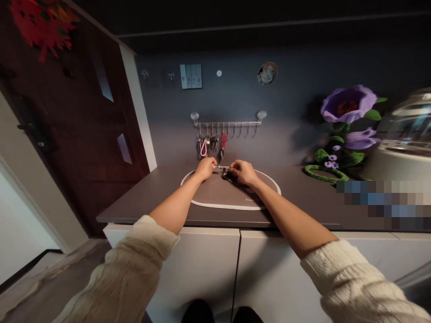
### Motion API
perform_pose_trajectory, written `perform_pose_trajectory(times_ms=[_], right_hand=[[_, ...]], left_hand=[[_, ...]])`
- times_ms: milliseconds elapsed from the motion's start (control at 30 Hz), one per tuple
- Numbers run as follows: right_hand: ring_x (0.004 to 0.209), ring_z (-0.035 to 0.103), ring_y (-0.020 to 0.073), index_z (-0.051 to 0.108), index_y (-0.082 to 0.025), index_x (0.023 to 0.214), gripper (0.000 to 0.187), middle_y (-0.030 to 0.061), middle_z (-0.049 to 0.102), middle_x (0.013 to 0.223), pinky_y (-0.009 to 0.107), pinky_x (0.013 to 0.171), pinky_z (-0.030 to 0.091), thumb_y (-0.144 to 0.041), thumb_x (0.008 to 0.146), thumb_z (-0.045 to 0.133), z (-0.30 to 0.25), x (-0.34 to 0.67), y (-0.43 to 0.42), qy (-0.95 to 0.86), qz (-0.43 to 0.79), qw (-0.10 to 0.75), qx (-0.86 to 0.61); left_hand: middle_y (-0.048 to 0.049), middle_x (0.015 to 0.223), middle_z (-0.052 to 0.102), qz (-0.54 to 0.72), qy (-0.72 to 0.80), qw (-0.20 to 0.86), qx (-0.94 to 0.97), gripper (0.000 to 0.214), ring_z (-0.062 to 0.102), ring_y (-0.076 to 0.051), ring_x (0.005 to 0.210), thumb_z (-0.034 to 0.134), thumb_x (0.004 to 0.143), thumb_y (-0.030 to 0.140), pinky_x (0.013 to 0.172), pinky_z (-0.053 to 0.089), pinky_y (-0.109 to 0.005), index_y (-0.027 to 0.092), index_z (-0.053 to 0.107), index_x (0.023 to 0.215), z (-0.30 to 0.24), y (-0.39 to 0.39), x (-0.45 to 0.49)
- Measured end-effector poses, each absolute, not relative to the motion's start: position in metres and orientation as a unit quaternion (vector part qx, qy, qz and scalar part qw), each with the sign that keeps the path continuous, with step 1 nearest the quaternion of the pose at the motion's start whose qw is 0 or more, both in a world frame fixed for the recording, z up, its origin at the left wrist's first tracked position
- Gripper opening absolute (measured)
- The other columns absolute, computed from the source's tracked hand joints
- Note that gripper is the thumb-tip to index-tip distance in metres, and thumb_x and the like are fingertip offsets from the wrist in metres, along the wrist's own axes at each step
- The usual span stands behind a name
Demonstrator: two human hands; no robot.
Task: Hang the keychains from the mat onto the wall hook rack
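Observation:
Both hands meet above a brown oval mat (215, 197) with a white rim. My left hand (206, 168) is closed, its fingertips pinching a small metal piece of a bunch of keys (226, 173). From the other side my right hand (243, 171) is closed too, thumb and finger on the same bunch, whose dark part lies partly hidden beside the palm. Just behind, a clear hook rail (232, 124) on the wall carries several hanging keys (214, 141), one with a pink loop (204, 147) and one with a red strap (224, 141).
Purple artificial flowers (348, 105) with a green ring base stand at the right, beside a pale container with a clear top (397, 157). A dark red door (84, 134) is on the left. White cabinet doors (198, 269) lie under the counter edge.

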State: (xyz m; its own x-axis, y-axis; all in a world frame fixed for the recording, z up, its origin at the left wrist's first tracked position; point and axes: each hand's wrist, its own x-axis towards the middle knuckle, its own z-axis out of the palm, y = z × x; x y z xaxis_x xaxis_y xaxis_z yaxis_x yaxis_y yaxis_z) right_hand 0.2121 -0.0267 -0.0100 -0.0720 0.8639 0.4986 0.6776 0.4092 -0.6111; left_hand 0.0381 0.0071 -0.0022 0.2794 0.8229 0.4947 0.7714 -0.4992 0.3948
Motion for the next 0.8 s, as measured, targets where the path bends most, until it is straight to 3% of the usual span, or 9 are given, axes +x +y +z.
perform_pose_trajectory(times_ms=[233,467,800], right_hand=[[0.06,0.049,0.0092,0.059,-0.015,0.076,0.011,0.0002,0.06,0.067,0.021,0.062,0.037,-0.023,0.076,0.05,-0.012,0.211,-0.02,-0.707,0.138,0.473,-0.507],[0.051,0.041,0.0067,0.055,-0.015,0.074,0.022,-0.0037,0.049,0.056,0.02,0.055,0.035,-0.035,0.078,0.049,-0.005,0.206,-0.027,-0.653,0.365,0.511,-0.424],[0.053,0.045,0.0066,0.057,-0.014,0.069,0.005,-0.0005,0.053,0.06,0.02,0.057,0.039,-0.018,0.073,0.058,0.001,0.209,-0.035,-0.588,0.54,0.485,-0.357]], left_hand=[[-0.0018,0.078,0.062,0.425,0.43,0.137,0.785,0.017,0.054,-0.01,0.072,0.05,0.072,0.006,0.07,0.042,-0.022,0.014,0.06,0.082,0.01,0.002,0.045],[0.0025,0.071,0.056,0.455,0.366,0.214,0.783,0.018,0.049,-0.006,0.062,0.054,0.07,0.007,0.064,0.04,-0.019,0.015,0.055,0.086,0.014,-0.002,0.048],[0.0031,0.07,0.054,0.459,0.335,0.256,0.782,0.021,0.05,-0.005,0.063,0.055,0.069,0.005,0.065,0.04,-0.019,0.013,0.053,0.088,0.016,0.001,0.045]])
